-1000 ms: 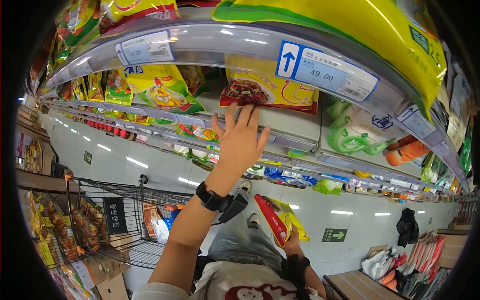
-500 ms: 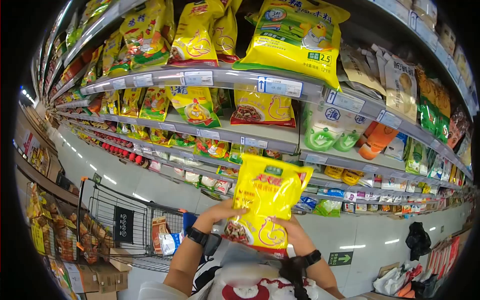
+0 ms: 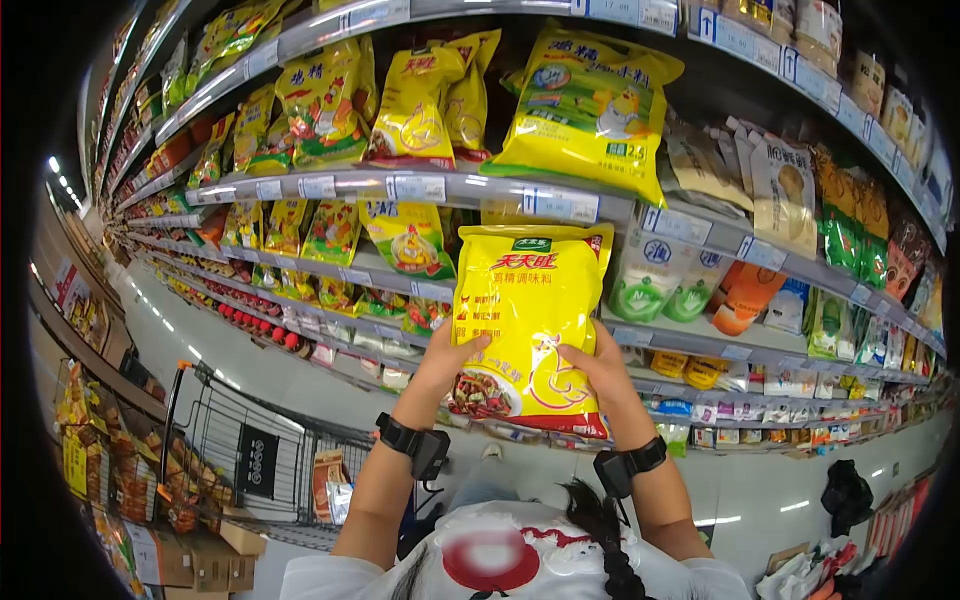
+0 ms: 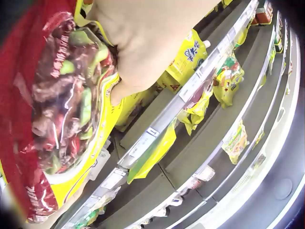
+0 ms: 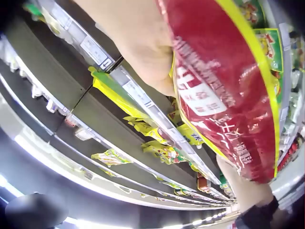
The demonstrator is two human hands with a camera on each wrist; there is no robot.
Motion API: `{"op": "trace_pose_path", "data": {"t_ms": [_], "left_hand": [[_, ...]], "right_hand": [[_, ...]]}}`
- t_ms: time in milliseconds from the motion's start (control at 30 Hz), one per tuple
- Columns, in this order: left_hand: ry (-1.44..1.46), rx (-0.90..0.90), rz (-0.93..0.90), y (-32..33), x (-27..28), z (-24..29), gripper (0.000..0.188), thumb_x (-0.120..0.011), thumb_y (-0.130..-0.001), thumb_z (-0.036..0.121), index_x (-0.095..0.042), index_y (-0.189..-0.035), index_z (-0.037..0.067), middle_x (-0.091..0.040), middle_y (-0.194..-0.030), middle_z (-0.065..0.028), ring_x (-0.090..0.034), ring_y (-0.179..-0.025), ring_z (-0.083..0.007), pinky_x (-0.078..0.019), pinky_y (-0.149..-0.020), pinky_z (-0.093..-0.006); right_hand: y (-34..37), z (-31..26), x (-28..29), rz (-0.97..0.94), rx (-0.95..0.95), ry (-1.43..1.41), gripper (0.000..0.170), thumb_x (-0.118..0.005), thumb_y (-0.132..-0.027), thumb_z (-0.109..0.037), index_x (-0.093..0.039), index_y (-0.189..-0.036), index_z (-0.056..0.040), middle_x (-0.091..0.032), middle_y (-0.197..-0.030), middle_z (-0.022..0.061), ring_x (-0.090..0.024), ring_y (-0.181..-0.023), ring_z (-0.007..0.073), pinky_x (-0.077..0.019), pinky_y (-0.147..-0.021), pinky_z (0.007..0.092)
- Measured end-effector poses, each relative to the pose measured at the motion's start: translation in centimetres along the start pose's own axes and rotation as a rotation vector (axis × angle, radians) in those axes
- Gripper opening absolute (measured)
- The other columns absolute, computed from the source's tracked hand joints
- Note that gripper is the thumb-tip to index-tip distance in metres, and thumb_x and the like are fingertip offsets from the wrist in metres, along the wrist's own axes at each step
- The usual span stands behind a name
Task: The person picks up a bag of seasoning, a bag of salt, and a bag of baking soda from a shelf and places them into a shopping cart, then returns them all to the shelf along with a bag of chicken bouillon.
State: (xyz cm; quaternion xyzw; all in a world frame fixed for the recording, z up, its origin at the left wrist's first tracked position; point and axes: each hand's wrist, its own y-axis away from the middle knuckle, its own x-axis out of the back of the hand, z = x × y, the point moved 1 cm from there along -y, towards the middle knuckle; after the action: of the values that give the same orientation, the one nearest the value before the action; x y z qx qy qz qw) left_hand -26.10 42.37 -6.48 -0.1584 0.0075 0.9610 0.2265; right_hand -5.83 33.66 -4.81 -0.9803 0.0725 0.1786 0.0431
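Observation:
A big yellow bag of chicken seasoning (image 3: 535,290) with a red lower edge stands upright between both hands in the head view, its printed front facing the person. My left hand (image 3: 447,362) grips its left side, thumb lying across the front. On the right side my right hand (image 3: 600,372) grips it likewise; the fingers behind the bag are hidden. From the left wrist, the bag's food picture (image 4: 71,105) fills the left side, close beside the hand (image 4: 138,43). In the right wrist view the bag's red printed side (image 5: 214,90) shows, the right hand (image 5: 136,38) against it.
Shelves ahead carry yellow seasoning bags (image 3: 418,110), a large yellow-green bag (image 3: 590,100) and green-and-white packs (image 3: 650,275). Price tags line the shelf edge (image 3: 560,204). A black wire shopping cart (image 3: 215,430) stands at lower left, cartons (image 3: 195,560) beside it. A black plastic bag (image 3: 845,497) is at right.
The left hand, earlier reaching to a bag on the shelf, joined the right on the held bag. Both hands have raised it to in front of the shelves, and the head view has tilted up.

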Motion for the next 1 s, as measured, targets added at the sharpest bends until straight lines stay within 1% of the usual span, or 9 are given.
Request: {"op": "trace_pose_path", "data": {"t_ms": [67, 200, 367, 433, 567, 833, 900, 967, 1000], "left_hand": [[-0.013, -0.058, -0.017, -1.5, 0.0, 0.4, 0.039, -0.059, -0.076, -0.001, -0.045, -0.113, 0.0, -0.057, -0.104, -0.0078, -0.055, -0.092, -0.015, -0.0437, -0.078, -0.0275], [-0.035, -0.075, 0.003, -6.3, 0.4, 1.1, 0.034, -0.059, -0.077, -0.001, -0.047, -0.108, -0.001, -0.058, -0.101, -0.0088, -0.056, -0.09, -0.0149, -0.0451, -0.077, -0.0275], [0.015, -0.097, -0.04, -11.9, 0.8, 1.7, 0.032, -0.06, -0.076, 0.0, -0.048, -0.106, -0.001, -0.059, -0.099, -0.0082, -0.057, -0.087, -0.0145, -0.0452, -0.076, -0.0274], [-0.057, -0.102, -0.064, -13.9, 1.1, 2.0, 0.035, -0.06, -0.076, 0.0, -0.047, -0.108, -0.001, -0.058, -0.101, -0.0087, -0.056, -0.088, -0.0151, -0.0439, -0.078, -0.0273], [-0.069, -0.137, -0.007, -17.0, 1.6, 1.9, 0.033, -0.063, -0.073, 0.0, -0.051, -0.104, -0.001, -0.06, -0.097, -0.0085, -0.056, -0.083, -0.013, -0.044, -0.073, -0.026], [-0.01, -0.181, -0.033, -18.9, 2.4, 1.2, 0.042, -0.065, -0.07, -0.004, -0.049, -0.108, 0.004, -0.056, -0.097, -0.004, -0.054, -0.085, -0.0142, -0.0434, -0.07, -0.0254], [-0.096, -0.222, 0.01, -19.2, 2.8, 0.3, 0.043, -0.065, -0.069, -0.004, -0.049, -0.108, 0.004, -0.056, -0.099, -0.0035, -0.053, -0.086, -0.0134, -0.0441, -0.068, -0.0248], [-0.08, -0.288, 0.023, -19.2, 2.7, 0.2, 0.043, -0.066, -0.069, -0.003, -0.049, -0.108, 0.004, -0.055, -0.101, -0.0036, -0.053, -0.087, -0.0129, -0.0445, -0.068, -0.0242], [-0.081, -0.24, 0.033, -19.1, 2.7, 0.1, 0.042, -0.066, -0.069, -0.004, -0.05, -0.108, 0.004, -0.055, -0.101, -0.004, -0.053, -0.088, -0.0129, -0.0445, -0.069, -0.0242]], "right_hand": [[-1.6, 0.0, 0.5, -0.01, 0.082, 0.079, 0.051, -0.062, -0.075, -0.003, -0.037, -0.119, 0.0028, -0.054, -0.107, 0.0112, -0.054, -0.095, 0.0172, -0.0451, -0.079, 0.0279], [-6.1, -0.8, 1.2, -0.065, 0.075, -0.05, 0.049, -0.061, -0.076, -0.003, -0.038, -0.119, 0.0017, -0.054, -0.106, 0.0103, -0.054, -0.094, 0.016, -0.045, -0.079, 0.0271], [-11.2, -0.7, 2.4, -0.015, 0.076, -0.004, 0.047, -0.061, -0.077, -0.003, -0.04, -0.118, 0.0025, -0.055, -0.104, 0.0095, -0.054, -0.092, 0.0153, -0.045, -0.078, 0.027], [-13.0, -0.8, 2.8, -0.028, 0.084, 0.023, 0.049, -0.059, -0.078, -0.005, -0.037, -0.121, 0.0015, -0.053, -0.109, 0.0113, -0.052, -0.098, 0.0182, -0.0428, -0.083, 0.0286], [-16.0, 0.2, 3.8, 0.019, 0.103, 0.005, 0.04, -0.062, -0.073, 0.001, -0.047, -0.111, 0.0008, -0.056, -0.103, 0.0107, -0.055, -0.091, 0.0176, -0.0451, -0.077, 0.0267], [-16.8, 0.9, 2.1, 0.291, 0.23, 0.185, 0.037, -0.066, -0.067, 0.006, -0.054, -0.101, -0.001, -0.059, -0.095, 0.0087, -0.057, -0.085, 0.0181, -0.0447, -0.076, 0.0293], [-17.2, 2.1, 2.8, 0.409, 0.38, 0.543, 0.035, -0.068, -0.066, 0.003, -0.054, -0.099, -0.0007, -0.059, -0.095, 0.0083, -0.057, -0.086, 0.0176, -0.0443, -0.076, 0.028], [-16.0, 1.4, 0.8, 0.47, 0.361, 0.558, 0.042, -0.07, -0.065, 0.0, -0.051, -0.102, 0.0008, -0.058, -0.094, 0.0089, -0.057, -0.084, 0.0175, -0.0443, -0.076, 0.0281], [-15.6, 1.5, 0.5, 0.495, 0.396, 0.621, 0.053, -0.074, -0.062, -0.008, -0.048, -0.107, 0.0014, -0.056, -0.097, 0.0129, -0.056, -0.086, 0.0222, -0.0441, -0.077, 0.0307]]}}
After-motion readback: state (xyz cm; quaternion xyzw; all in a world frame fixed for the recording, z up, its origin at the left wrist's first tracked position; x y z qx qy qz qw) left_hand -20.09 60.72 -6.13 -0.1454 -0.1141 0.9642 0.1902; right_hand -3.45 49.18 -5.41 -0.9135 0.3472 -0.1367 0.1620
